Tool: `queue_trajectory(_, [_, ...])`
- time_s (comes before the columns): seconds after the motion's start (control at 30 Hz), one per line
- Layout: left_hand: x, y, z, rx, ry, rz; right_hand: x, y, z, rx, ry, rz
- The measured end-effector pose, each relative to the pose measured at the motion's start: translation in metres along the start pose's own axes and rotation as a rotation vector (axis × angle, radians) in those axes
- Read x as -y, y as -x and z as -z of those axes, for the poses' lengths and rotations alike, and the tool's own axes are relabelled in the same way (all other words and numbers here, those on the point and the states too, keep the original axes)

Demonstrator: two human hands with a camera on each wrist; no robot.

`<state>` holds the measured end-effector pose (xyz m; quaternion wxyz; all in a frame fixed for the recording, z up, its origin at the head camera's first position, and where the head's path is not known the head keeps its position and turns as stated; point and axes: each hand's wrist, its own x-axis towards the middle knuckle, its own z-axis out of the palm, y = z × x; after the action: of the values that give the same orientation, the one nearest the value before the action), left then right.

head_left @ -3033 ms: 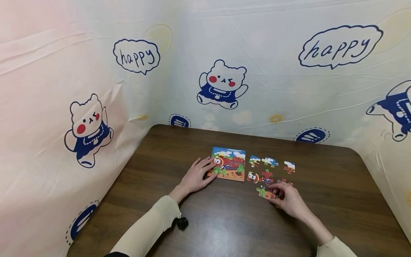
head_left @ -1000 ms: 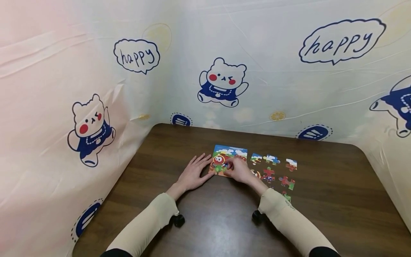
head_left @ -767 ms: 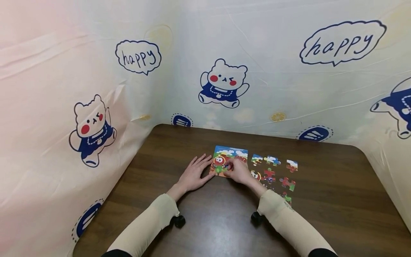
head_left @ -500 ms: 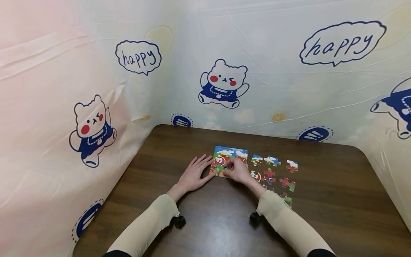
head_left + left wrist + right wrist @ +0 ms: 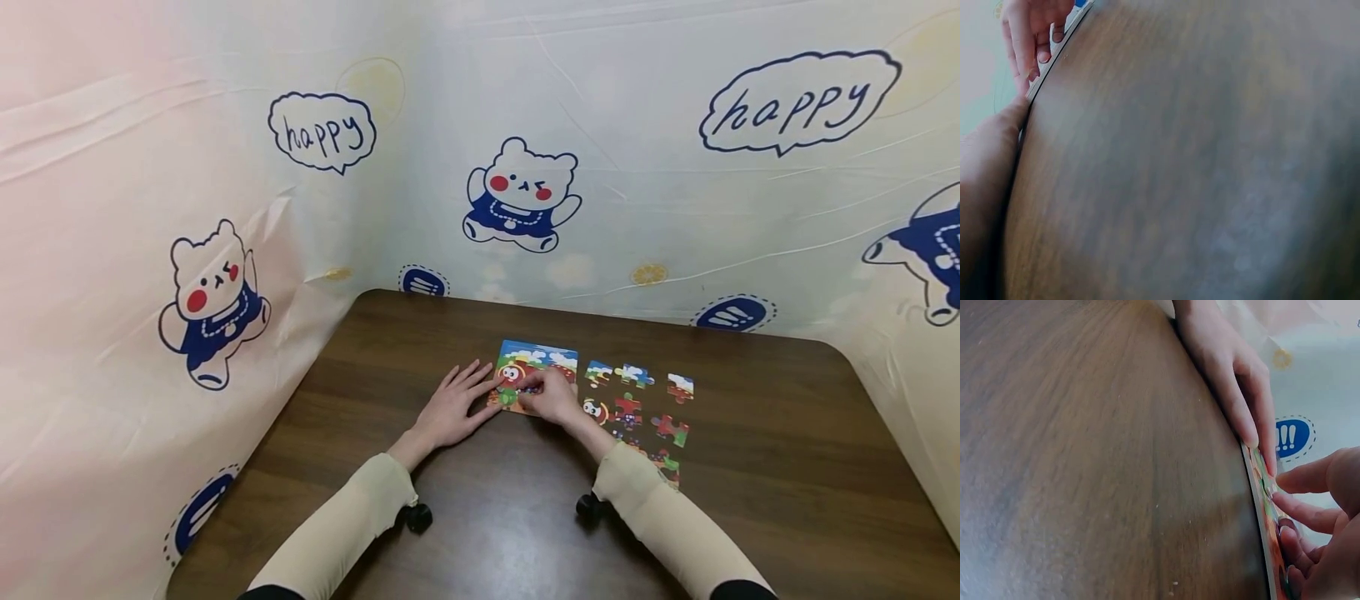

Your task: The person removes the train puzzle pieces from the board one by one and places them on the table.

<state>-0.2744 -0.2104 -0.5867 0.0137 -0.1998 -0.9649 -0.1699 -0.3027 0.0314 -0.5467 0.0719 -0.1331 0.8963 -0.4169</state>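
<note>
In the head view a square picture board [image 5: 551, 348] with a cartoon train and clouds lies on the table. My left hand [image 5: 448, 408] rests at its left edge, fingers spread and fingertips touching the board. Over the board's lower middle is my right hand [image 5: 553, 396]; its thumb and fingers pinch a small green jigsaw piece [image 5: 508, 397] against the board's lower left. In the right wrist view the right hand [image 5: 1325, 519] has curled fingers low over the board [image 5: 1266, 537], which is seen edge-on. The held piece is mostly hidden by the fingers.
Loose jigsaw pieces lie right of the board: a sky piece [image 5: 634, 376], a cloud piece [image 5: 681, 387], an eye piece [image 5: 596, 410], a red piece [image 5: 628, 410] and several others, some partly behind the right forearm. A printed curtain [image 5: 420, 192] surrounds the brown table [image 5: 780, 433].
My right hand has moved left from the lower loose pieces to the board, bringing a piece. During the last second it has shifted slightly left there. The left hand stays by the board.
</note>
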Motion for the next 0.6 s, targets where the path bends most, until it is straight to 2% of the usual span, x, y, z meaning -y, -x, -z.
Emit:
queue_trajectory(0.13, [0.0, 0.001, 0.002, 0.01, 0.015, 0.003, 0.001, 0.0, 0.001, 0.015, -0.04, -0.024])
queue_trajectory(0.2, [0.0, 0.0, 0.002, 0.007, 0.026, 0.005, -0.008, -0.002, -0.001, 0.02, -0.044, 0.009])
queue_trajectory(0.37, [0.0, 0.0, 0.002, -0.013, 0.052, -0.006, -0.011, 0.001, 0.001, 0.04, -0.062, 0.047])
queue_trajectory(0.43, [0.0, 0.0, 0.003, -0.023, 0.07, -0.015, -0.005, 0.004, 0.005, 0.059, -0.081, 0.029])
queue_trajectory(0.6, [0.002, 0.001, 0.003, -0.068, 0.113, -0.043, -0.006, 0.005, 0.004, 0.095, -0.105, 0.014])
